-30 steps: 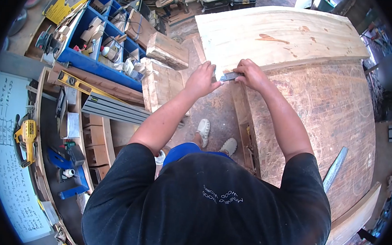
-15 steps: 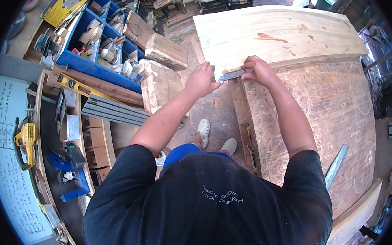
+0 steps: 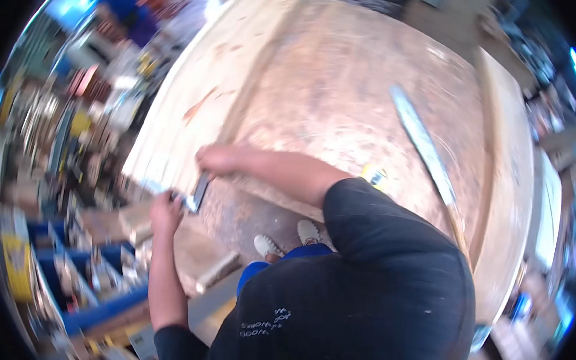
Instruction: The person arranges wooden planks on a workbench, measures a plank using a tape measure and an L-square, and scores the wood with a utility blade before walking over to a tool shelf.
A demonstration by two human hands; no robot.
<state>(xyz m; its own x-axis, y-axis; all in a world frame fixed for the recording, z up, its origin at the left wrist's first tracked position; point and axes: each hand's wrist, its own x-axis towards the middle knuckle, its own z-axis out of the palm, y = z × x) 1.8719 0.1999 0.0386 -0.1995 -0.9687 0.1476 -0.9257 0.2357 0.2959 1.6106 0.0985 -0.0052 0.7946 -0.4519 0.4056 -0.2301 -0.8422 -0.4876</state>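
Note:
A short dark-grey bar-shaped tool point(image 3: 200, 193) spans my two hands at the near end of a long pale wooden board point(image 3: 197, 108); blur hides its exact kind. Its upper end is gripped by the curled fingers of my right hand point(image 3: 215, 160), which is against the board's edge. My left hand point(image 3: 166, 213) is closed by the tool's lower end and the board's corner, where a small bright part shows. Whether the left fingers grip the tool or the corner is unclear.
The board lies along the left side of a worn workbench point(image 3: 333, 84). A long tapered metal strip point(image 3: 425, 149) and a yellow item point(image 3: 374, 177), perhaps a tape measure, rest on the bench. A blue divided box point(image 3: 105, 314) and wood blocks point(image 3: 207, 257) are lower left.
The view has swung to the right, so the board now slopes up the left side and more of the bench shows. Both hands stay at the board's end with the tool.

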